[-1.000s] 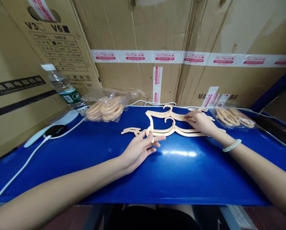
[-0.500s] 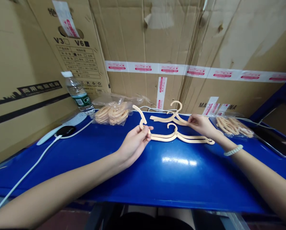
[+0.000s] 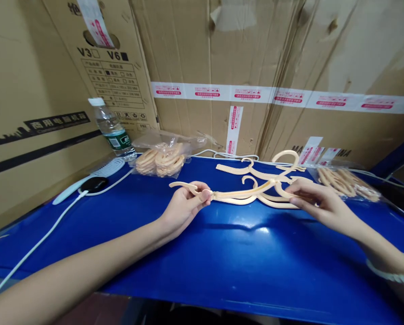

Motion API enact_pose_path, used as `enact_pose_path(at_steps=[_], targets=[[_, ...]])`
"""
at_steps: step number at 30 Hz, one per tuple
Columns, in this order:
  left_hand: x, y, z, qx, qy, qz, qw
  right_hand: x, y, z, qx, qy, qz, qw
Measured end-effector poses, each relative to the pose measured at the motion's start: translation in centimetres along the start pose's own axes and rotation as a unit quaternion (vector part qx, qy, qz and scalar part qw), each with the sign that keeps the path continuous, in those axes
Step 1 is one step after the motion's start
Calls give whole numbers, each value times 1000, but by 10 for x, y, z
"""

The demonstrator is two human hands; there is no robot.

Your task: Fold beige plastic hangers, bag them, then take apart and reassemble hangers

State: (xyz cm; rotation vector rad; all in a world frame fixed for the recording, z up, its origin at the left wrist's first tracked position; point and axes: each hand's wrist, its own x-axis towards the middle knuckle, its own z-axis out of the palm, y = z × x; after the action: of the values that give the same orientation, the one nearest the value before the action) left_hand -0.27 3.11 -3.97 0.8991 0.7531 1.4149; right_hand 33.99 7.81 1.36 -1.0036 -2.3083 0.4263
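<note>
Holding one beige hanger (image 3: 244,191) between them, both hands work over the middle of the blue table (image 3: 256,266). The left hand (image 3: 190,198) pinches its left end between thumb and fingers; the right hand (image 3: 319,201) grips the right arm in a narrow closed grasp. The hanger's long axis runs left to right across the table, highest at the centre, and its hook stands up, curling over with the tip toward the left. A curved beige piece (image 3: 181,184) points out leftward from the left fist; how it joins the hanger is hard to tell behind the fingers.

Two more hangers lie on the table, both lengthwise across it: a front hanger (image 3: 239,201) just below the held one in view, and a rear hanger (image 3: 232,170) farther back, their hooks also curling left. Two clear bags of beige parts flank them, a left bag (image 3: 159,161) and a right bag (image 3: 349,183). One bottle (image 3: 116,135) stands by the left bag.

Cardboard (image 3: 202,117) walls the back edge; toward the person, smooth blue surface stretches from the hands to the near edge.
</note>
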Motion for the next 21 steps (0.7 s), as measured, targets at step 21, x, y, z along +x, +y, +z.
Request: enact_pose_path(at_steps=[21], targets=[[-10, 5, 3, -55, -111, -107, 987, -7, 1, 10, 41, -17, -31, 999]])
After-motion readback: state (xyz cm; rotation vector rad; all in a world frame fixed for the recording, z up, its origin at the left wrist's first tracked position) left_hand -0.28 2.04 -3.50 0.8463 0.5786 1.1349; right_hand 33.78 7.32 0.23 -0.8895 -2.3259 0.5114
